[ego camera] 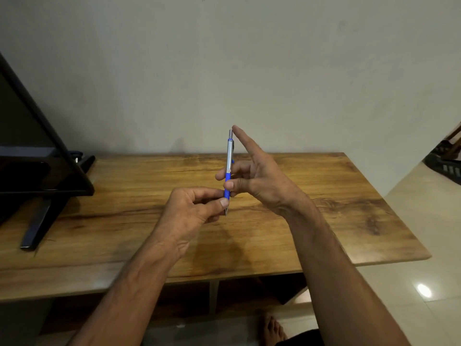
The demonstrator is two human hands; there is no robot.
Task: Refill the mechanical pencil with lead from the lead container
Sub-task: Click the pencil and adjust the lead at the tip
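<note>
Blue-and-silver mechanical pencil (228, 171) stands upright, pinched by left hand (192, 208) and right hand (252, 176); loose fingers risk dropping it.

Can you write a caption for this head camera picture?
Left hand and right hand hold a mechanical pencil upright above the table.

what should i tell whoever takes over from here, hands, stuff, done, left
Left hand: pinching the mechanical pencil low on its blue grip, near the tip, which points down.
Right hand: thumb and curled fingers steady the pencil at the grip; the index finger is stretched up beside the top cap.
Pencil: held upright above the wooden table, cap still on.
Lead container: not in view, apart from a small blue piece behind the pencil that cannot be identified.
Done: pencil picked up. No sign that lead has gone in.
Left: probably remove the cap, find the container, drop lead in, recap.
</note>
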